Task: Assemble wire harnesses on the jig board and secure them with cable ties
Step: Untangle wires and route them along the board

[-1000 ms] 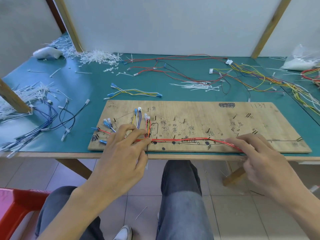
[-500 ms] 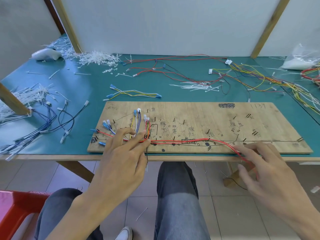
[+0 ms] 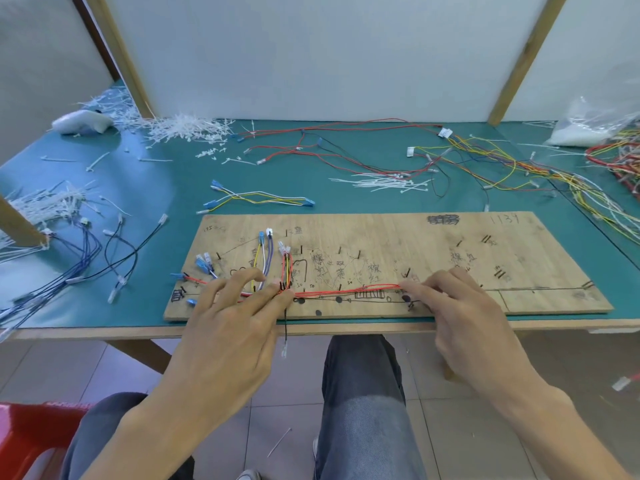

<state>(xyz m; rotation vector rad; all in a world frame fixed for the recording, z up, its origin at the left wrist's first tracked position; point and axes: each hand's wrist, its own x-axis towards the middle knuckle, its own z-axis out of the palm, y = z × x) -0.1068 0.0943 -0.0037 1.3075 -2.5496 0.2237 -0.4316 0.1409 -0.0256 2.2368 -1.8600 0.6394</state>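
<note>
The wooden jig board [image 3: 450,237] lies at the front of the green table [image 3: 166,188]. A red wire bundle [image 3: 346,291] runs along the board's front between black pegs and bends upward at its left end. My left hand [image 3: 228,320] presses on that bend with straight fingers. My right hand [image 3: 464,313] pinches the bundle near the board's middle with its fingertips. Short blue, white and yellow leads [image 3: 265,258] stand on the board's left part. A black wire [image 3: 285,327] hangs over the front edge.
Loose white cable ties [image 3: 187,129] are heaped at the back left, more ties [image 3: 384,183] behind the board. Yellow-white leads [image 3: 259,200], blue-black wires [image 3: 86,251] and a coloured wire tangle [image 3: 519,168] lie around. A plastic bag [image 3: 588,126] sits back right, a red stool [image 3: 27,438] lower left.
My right hand slid right along the red wires past the board's edge, then came back left to the board's middle. My left hand stayed on the bend.
</note>
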